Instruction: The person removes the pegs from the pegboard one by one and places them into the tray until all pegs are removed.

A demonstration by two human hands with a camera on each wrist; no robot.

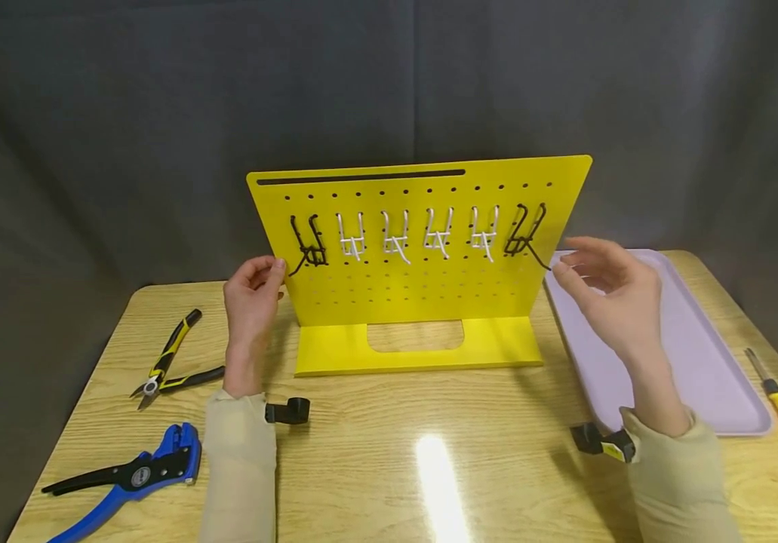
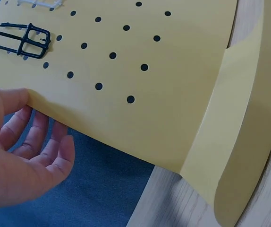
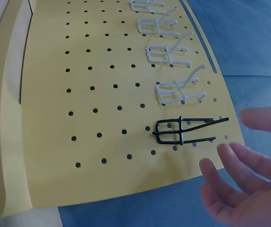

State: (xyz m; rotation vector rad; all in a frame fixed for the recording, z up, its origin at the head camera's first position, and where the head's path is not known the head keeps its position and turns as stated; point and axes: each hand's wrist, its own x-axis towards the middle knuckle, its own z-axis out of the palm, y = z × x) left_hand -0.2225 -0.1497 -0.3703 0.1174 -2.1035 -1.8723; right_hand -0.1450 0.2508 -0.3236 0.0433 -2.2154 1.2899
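Wood-grain table (image 1: 355,445): marked by a white streak of glare.
Yellow perforated metal-look pegboard (image 1: 416,290): stood on the table, beyond the forearms.
Lilac rectangular tray (image 1: 694,362): laid right of the pegboard.
Left hand (image 1: 256,290): pegboard's left edge pinched between thumb and fingers.
Right hand (image 1: 609,283): nothing grasped; loosely bent fingers held near the right edge.
Black wire hooks (image 1: 520,243): two, mounted at the row's ends.
White wire hooks (image 1: 397,240): four, mounted between.
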